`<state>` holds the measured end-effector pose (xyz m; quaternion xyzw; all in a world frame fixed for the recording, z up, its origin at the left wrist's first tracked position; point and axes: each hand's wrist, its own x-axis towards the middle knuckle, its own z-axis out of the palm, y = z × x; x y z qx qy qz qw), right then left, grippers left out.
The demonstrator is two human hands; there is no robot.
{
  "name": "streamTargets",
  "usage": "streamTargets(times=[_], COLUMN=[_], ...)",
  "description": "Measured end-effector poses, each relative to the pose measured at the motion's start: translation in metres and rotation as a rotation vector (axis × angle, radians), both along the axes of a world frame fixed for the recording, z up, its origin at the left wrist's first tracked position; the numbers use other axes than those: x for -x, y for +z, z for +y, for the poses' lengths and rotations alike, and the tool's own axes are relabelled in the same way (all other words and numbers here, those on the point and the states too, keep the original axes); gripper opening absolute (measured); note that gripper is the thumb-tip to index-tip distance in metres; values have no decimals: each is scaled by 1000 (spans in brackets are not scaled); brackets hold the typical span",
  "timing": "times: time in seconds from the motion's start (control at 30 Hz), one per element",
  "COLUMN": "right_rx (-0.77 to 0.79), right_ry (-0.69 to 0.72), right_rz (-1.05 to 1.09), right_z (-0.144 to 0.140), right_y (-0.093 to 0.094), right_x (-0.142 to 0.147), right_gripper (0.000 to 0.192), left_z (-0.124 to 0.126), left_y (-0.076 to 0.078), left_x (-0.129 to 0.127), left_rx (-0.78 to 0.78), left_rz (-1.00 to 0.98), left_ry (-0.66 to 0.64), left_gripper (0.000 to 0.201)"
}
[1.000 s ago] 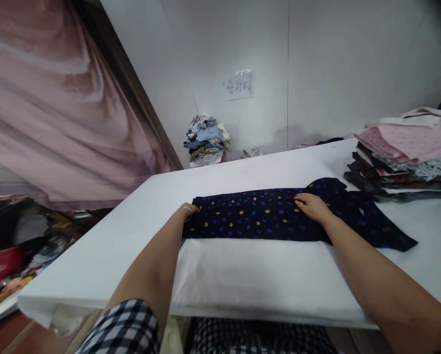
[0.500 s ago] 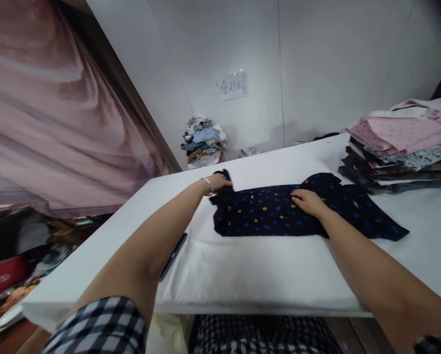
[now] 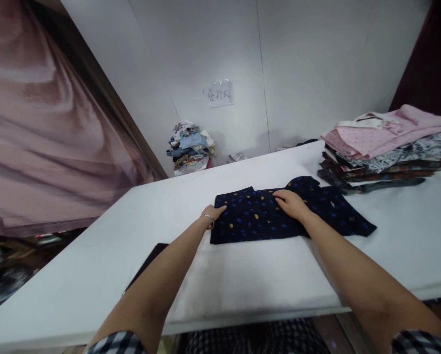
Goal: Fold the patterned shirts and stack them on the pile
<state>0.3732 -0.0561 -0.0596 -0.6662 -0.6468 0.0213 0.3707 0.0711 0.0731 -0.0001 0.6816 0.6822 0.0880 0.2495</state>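
Note:
A navy shirt (image 3: 265, 216) with blue and yellow spots lies flat on the white table, its left end folded over onto itself. My left hand (image 3: 214, 213), with a bracelet at the wrist, grips that folded left edge; the thumb is on top and the other fingers are mostly hidden. Further right, my right hand (image 3: 290, 202) rests on the shirt's middle with its fingers stretched out. The shirt's collar end and a sleeve spread out to the right of that hand.
A stack of shirts (image 3: 383, 147), pink on top, stands at the table's right. Behind the far edge rises another clothes pile (image 3: 191, 147). A dark flat object (image 3: 150, 258) lies by my left forearm. A handwritten sign (image 3: 220, 93) hangs on the wall; a pink curtain (image 3: 50, 147) hangs at left.
My left hand has brought the shirt's left end over to the right and down, so it now lies folded flat. The right hand stays on the shirt. The view has shifted.

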Motion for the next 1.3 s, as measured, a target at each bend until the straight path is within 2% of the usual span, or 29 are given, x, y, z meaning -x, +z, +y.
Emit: streamTargets(times=[0.1,0.2,0.27,0.37,0.47,0.57,0.67,0.8,1.07,1.3], right_rx=[91,110,59,40,94,139,160,203,356,538], right_ry=[53,31,-18,-198,-389,-471,-522,-558,-489,-482], right_rz=[-55,-61,-55,7,74,87,71,9,-182,-246], right_z=[0,-3,-6,-10,-13,-15,-15,-12,21,27], right_y=[-2,0,5,12,13,9,6,8,36,36], right_x=[3,0,-6,-18,-32,-42,-44,-42,-22,-27], right_gripper=[28,28,28,28,30,33,38,43,45,45], left_z=[-7,-8,-4,3,7,8,8,8,4,6], left_y=[-8,0,9,13,-2,-22,-30,-27,-29,-33], left_x=[-6,-1,14,50,84,101,104,103,106,109], left_rx=[1,-36,-83,-135,-149,-166,-166,-120,-125,-126], left_rz=[-79,-178,-221,-206,-133,-111,-86,-82,-122,-141], left_ry=[18,-3,-14,24,90,113,111,115,87,75], left_gripper=[45,36,35,32,28,29,33,37,44,45])
